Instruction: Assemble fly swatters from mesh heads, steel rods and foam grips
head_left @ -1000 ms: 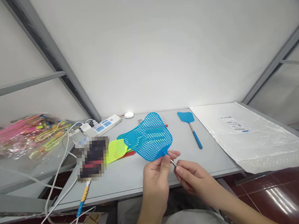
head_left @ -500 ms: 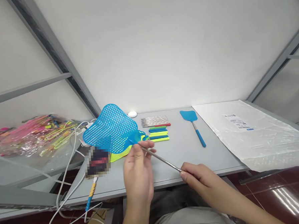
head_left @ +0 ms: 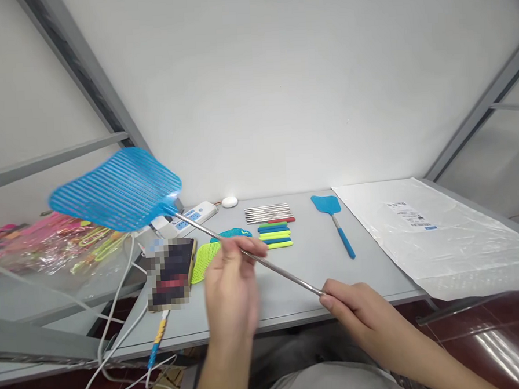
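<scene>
A fly swatter with a blue slotted head [head_left: 120, 190] and a slim metal rod [head_left: 287, 273] slants across the view, its head raised at the left. My right hand [head_left: 354, 305] is closed around the rod's lower end. Partway up the rod, my left hand [head_left: 232, 277] has its thumb and fingers around it, slightly blurred. Behind my left hand, a yellow-green swatter head [head_left: 205, 261] and a blue one [head_left: 231, 234] lie on the table. Several coloured handle grips [head_left: 275, 235] lie in a row beside several metal rods [head_left: 267, 213].
A shorter blue fly swatter [head_left: 342, 236] lies right of the grips. A white bubble mailer [head_left: 387, 234] covers the table's right side. On the left are a partly blurred-out phone [head_left: 178, 268], a power strip [head_left: 199, 212], white cables and bagged coloured items [head_left: 48, 243].
The swatter head has swung up and left, off the pile of heads, uncovering the power strip and more of the phone. My left hand has shifted slightly left; my right has barely moved.
</scene>
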A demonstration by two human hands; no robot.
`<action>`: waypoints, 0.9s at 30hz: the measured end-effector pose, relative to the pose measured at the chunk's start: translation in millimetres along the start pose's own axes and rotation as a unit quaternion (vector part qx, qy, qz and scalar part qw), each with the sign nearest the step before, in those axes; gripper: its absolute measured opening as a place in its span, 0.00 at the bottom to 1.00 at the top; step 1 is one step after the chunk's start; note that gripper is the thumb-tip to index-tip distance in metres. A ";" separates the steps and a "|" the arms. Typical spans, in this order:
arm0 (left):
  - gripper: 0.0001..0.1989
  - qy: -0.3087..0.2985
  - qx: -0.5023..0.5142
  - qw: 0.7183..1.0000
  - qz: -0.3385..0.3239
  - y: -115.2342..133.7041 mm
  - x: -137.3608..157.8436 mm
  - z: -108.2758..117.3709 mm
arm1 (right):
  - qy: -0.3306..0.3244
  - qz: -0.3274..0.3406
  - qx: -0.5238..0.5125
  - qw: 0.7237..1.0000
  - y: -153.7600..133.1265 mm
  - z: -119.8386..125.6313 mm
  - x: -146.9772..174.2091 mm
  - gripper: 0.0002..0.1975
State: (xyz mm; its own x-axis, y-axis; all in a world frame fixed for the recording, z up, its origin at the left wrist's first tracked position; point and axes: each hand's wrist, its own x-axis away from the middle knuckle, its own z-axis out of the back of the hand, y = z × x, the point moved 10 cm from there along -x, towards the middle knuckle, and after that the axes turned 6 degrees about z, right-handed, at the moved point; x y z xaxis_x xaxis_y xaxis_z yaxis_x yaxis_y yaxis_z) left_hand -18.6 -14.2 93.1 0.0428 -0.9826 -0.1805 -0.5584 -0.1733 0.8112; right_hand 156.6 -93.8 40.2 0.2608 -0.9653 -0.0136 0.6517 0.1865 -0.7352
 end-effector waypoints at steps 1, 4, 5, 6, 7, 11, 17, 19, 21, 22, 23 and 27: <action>0.17 0.007 -0.001 1.000 -0.015 10.5 -5.7 3.0 | -0.008 -0.003 0.001 1.000 4.0 0.4 4.4 0.20; 0.17 -0.005 -0.016 1.000 -0.024 20.1 -12.6 -1.4 | -0.017 -0.010 0.001 1.000 19.2 6.3 16.9 0.20; 0.16 -0.011 -0.016 1.000 -0.018 15.9 -11.2 -5.4 | -0.017 -0.014 0.003 1.000 24.7 9.6 20.5 0.20; 0.16 -0.015 -0.012 1.000 -0.008 8.8 -8.0 -9.8 | -0.013 -0.019 0.006 1.000 29.7 13.6 23.5 0.20; 0.16 -0.017 -0.007 1.000 0.000 0.2 -3.2 -14.2 | -0.006 -0.025 0.011 1.000 33.7 18.2 25.9 0.20; 0.16 -0.040 -0.024 0.997 0.055 -42.9 22.4 -34.8 | 0.049 -0.020 0.040 0.998 34.3 36.6 28.1 0.16; 0.17 -0.052 -0.030 0.997 0.050 -46.5 35.8 -44.8 | 0.085 0.022 0.124 0.988 19.2 40.8 17.4 0.17; 0.16 -0.032 -0.022 0.999 0.026 -31.0 30.4 -40.8 | 0.095 0.036 0.151 0.983 16.2 40.8 14.7 0.18; 0.16 -0.011 -0.006 1.000 -0.004 -12.5 21.9 -35.9 | 0.101 0.048 0.174 0.978 15.8 41.4 14.1 0.18; 0.15 -0.002 0.004 1.000 -0.019 -3.3 16.6 -33.1 | 0.102 0.052 0.185 0.976 16.9 42.0 14.7 0.18; 0.15 0.009 0.016 0.999 -0.035 5.8 10.7 -29.8 | 0.105 0.054 0.195 0.974 19.1 43.3 16.4 0.18; 0.15 0.034 0.065 0.996 -0.058 28.3 -14.6 -18.2 | 0.120 0.049 0.232 0.964 36.7 52.3 32.6 0.19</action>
State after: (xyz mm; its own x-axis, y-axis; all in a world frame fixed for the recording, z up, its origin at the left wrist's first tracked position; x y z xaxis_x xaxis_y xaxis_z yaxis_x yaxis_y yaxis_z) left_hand -19.9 -6.0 128.8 0.1673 -0.9596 -0.2264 -0.6494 -0.2800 0.7070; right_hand 226.2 -108.9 48.2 0.2004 -0.9430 -0.2655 0.8953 0.2864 -0.3413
